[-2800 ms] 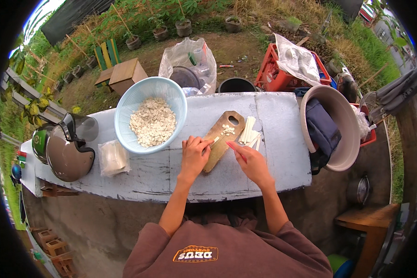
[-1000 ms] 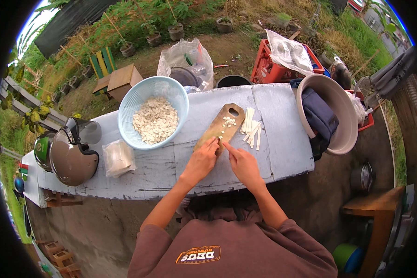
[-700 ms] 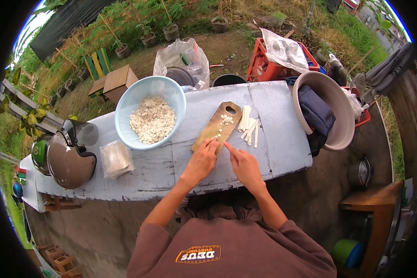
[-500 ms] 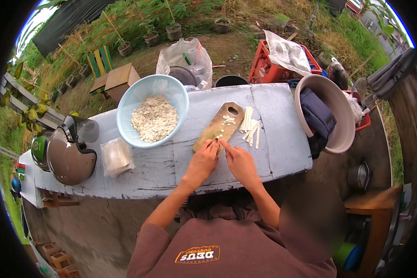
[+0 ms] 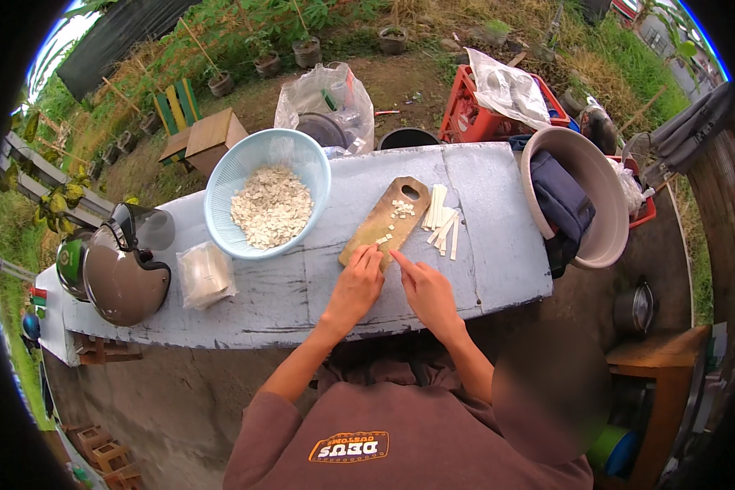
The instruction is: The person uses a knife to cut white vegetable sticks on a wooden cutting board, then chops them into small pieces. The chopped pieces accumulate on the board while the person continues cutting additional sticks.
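Observation:
A worn wooden cutting board (image 5: 373, 227) with a hole at its far end lies slantwise on the table. Small white cut pieces (image 5: 403, 209) are heaped near the hole, and a few more lie close to my fingers. My left hand (image 5: 358, 286) rests on the board's near end, fingertips pressed together; what is under them is hidden. Beside it my right hand (image 5: 427, 294) points its index finger at the board's edge, its other fingers curled; anything in them cannot be made out. Flat white strips (image 5: 439, 214) lie loose right of the board.
A light-blue strainer basket (image 5: 325, 184) full of cut pieces stands left of the board. Further left are a clear plastic packet (image 5: 206, 276) and a helmet (image 5: 122, 278). At the table's right edge a tilted beige basin (image 5: 606, 184) holds a dark-blue bag (image 5: 560, 196). A red crate (image 5: 486, 121) stands behind.
My right hand has drawn slightly away from my left, opening a small gap between the fingertips. Both hands stay at the board's near end.

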Motion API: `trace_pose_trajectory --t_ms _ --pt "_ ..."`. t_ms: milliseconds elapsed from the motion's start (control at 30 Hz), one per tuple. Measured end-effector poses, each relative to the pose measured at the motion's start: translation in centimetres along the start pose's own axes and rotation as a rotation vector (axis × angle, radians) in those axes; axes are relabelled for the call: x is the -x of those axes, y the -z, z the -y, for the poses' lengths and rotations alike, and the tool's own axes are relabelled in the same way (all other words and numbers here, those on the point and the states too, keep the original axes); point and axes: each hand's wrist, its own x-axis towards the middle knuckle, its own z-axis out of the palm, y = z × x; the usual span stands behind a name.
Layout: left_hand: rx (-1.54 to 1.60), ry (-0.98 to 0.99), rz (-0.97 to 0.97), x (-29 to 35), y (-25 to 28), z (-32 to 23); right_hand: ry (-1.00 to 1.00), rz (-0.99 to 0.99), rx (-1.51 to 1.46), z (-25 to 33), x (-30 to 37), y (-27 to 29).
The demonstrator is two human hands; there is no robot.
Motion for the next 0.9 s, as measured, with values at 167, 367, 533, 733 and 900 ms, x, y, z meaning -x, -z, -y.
trace_pose_trajectory --t_ms 167,367,533,733,900 --pt "0.023 0.031 0.002 0.0 0.0 -0.2 0.013 0.02 0.022 -0.1 -1.0 -0.9" --pt "-0.016 0.029 -0.008 0.4 -0.2 -0.4 -0.025 0.046 0.013 -0.4 0.8 -0.5" --pt "-0.001 0.06 -0.018 0.5 0.1 -1.1 -0.04 0.028 -0.001 0.6 0.4 0.0" --pt "-0.042 0.09 -0.04 1.2 -1.3 -0.6 -0.015 0.033 -0.008 0.6 -0.6 -1.3" --pt "0.009 0.096 -0.058 1.5 -1.3 -0.5 -0.007 0.022 0.006 0.0 0.8 -1.4"
